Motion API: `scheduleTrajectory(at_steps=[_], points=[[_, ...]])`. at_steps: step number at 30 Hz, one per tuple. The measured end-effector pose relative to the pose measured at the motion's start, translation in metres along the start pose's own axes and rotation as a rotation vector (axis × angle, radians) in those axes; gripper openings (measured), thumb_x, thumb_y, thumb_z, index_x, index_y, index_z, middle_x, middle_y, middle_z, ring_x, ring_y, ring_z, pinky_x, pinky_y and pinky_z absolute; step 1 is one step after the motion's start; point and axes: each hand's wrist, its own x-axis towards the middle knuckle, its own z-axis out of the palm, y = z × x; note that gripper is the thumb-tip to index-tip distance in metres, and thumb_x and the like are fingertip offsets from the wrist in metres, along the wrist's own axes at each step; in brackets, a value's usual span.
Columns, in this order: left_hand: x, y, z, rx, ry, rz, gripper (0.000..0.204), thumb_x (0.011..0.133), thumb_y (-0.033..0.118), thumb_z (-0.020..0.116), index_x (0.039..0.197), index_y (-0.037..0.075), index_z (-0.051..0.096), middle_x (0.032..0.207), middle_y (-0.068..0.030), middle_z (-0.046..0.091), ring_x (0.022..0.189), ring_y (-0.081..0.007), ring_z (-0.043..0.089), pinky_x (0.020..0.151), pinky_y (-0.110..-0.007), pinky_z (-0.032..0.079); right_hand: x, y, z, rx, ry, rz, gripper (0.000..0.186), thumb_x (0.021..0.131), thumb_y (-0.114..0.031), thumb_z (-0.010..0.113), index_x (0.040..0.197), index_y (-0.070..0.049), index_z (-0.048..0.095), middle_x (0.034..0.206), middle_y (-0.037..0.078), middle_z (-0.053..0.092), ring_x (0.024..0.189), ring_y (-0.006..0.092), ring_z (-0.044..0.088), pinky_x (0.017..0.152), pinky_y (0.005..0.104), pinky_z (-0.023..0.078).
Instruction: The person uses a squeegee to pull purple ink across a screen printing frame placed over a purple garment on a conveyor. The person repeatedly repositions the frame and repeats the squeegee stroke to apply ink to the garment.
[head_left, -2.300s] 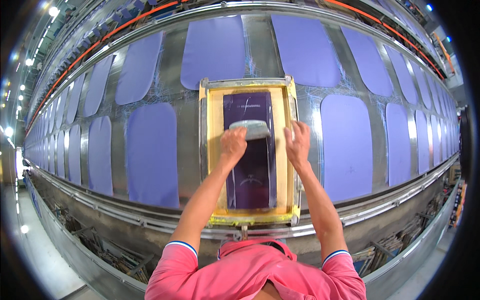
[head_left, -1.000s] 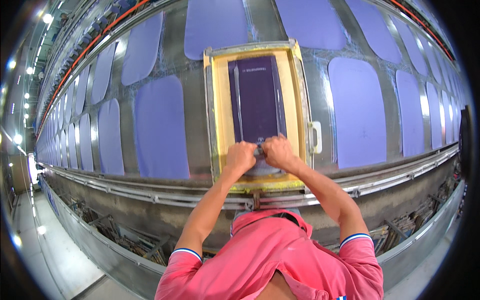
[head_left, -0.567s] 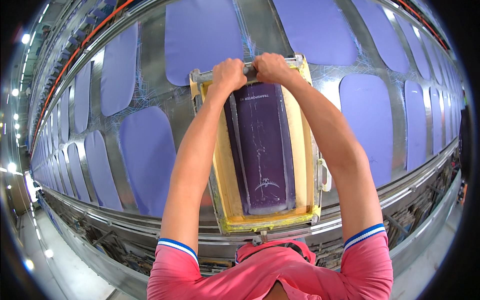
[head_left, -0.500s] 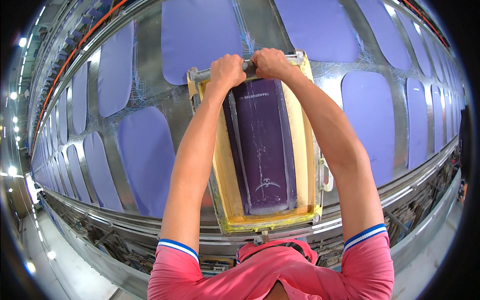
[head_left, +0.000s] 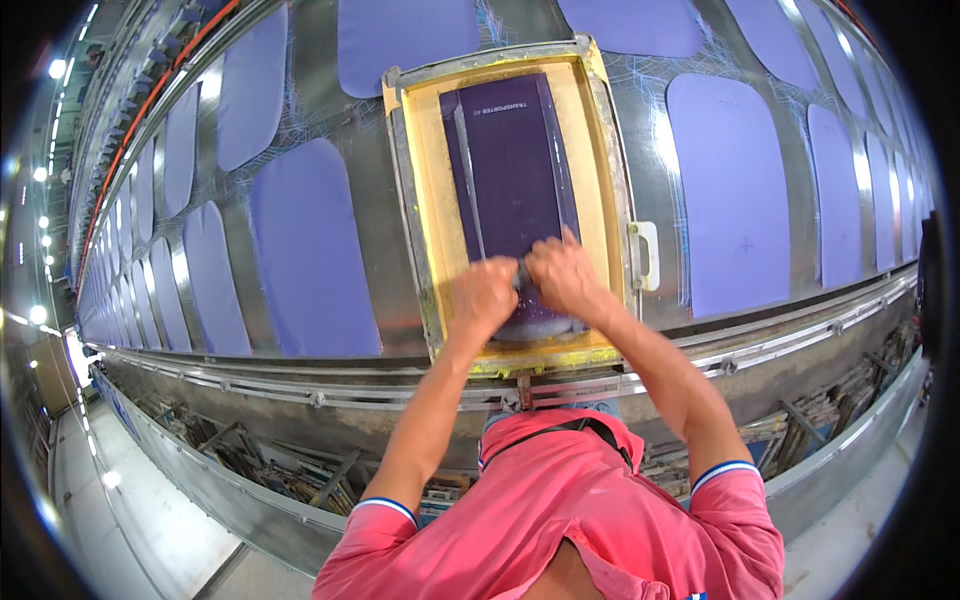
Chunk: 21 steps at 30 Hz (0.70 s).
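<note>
A screen-printing frame with a yellowed inner border lies on the long metal table in front of me. Inside it is a dark purple stencil panel with pale lettering near its far end. My left hand and my right hand are side by side over the near part of the panel, both closed round a squeegee. Only a dark bit of its grip shows between my fists; the blade is hidden beneath them. A white loop handle sticks out from the frame's right side.
Rounded purple fabric pieces lie in rows on the table, one left and one right of the frame. A metal rail runs along the near edge. Below it, a trough holds stacked frames. An orange line follows the far left edge.
Both hands have drawn the squeegee from the frame's far end toward me, near its close end. The panel's far part is uncovered. My view has shifted, so the frame appears higher.
</note>
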Motion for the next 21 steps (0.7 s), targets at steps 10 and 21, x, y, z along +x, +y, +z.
scheduleTrajectory(at_steps=[10, 21], points=[[-0.108, 0.015, 0.055, 0.016, 0.168, 0.143, 0.013, 0.073, 0.01, 0.062, 0.084, 0.009, 0.069, 0.086, -0.0151, 0.071, 0.082, -0.0368, 0.07, 0.07, -0.048, 0.056, -0.082, 0.031, 0.007, 0.141, 0.614, 0.373, 0.059, 0.083, -0.036, 0.079, 0.131, -0.005, 0.063, 0.126, 0.024, 0.06, 0.121, 0.0411, 0.054, 0.108, 0.048, 0.042], [-0.128, 0.007, 0.041, -0.129, 0.118, 0.092, 0.038, 0.073, 0.005, 0.061, 0.108, 0.01, 0.075, 0.101, -0.0115, 0.075, 0.091, -0.0338, 0.071, 0.079, -0.046, 0.057, -0.056, 0.114, -0.005, 0.345, 0.817, 0.771, 0.039, 0.097, -0.03, 0.057, 0.087, 0.006, 0.068, 0.085, 0.027, 0.068, 0.079, 0.0448, 0.063, 0.075, 0.0538, 0.046]])
